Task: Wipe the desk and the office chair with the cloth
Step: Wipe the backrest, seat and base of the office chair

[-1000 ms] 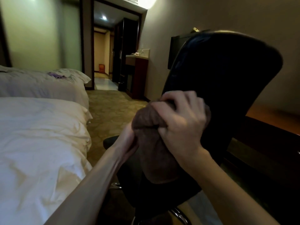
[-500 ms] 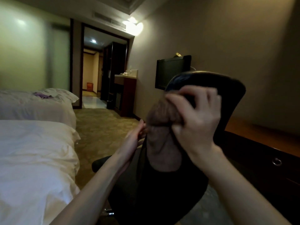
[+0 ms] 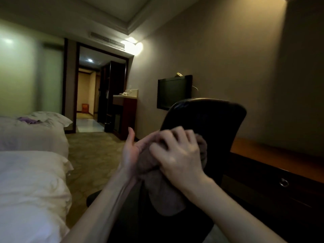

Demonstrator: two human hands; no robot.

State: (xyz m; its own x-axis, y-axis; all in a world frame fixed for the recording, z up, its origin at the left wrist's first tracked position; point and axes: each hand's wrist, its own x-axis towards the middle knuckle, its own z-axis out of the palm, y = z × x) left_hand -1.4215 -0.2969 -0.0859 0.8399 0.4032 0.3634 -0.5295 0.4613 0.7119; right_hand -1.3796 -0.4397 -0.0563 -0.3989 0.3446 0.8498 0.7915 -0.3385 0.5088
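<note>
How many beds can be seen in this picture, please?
2. The near bed fills the lower left. The far bed stands behind it, toward the doorway, with a purple item on it. The left edge cuts both, so more could be hidden.

Two white-sheeted beds stand at my 9 o'clock: the near bed [image 3: 31, 190] and, beyond it, the far bed [image 3: 33, 132], which carries a purple item [image 3: 29, 120]. Patterned carpet [image 3: 94, 155] covers the floor from 10 to 12 o'clock. At 11 o'clock a dark-framed doorway [image 3: 94, 95] opens onto a lit corridor containing an orange bin [image 3: 84, 108]. A dark wooden cabinet [image 3: 125, 113] stands just right of it. At 12 o'clock a black television [image 3: 172, 92] is mounted on the beige wall [image 3: 236, 58]. Above the doorway sit an air vent [image 3: 107, 40] and a glowing wall light [image 3: 135, 47].
</note>
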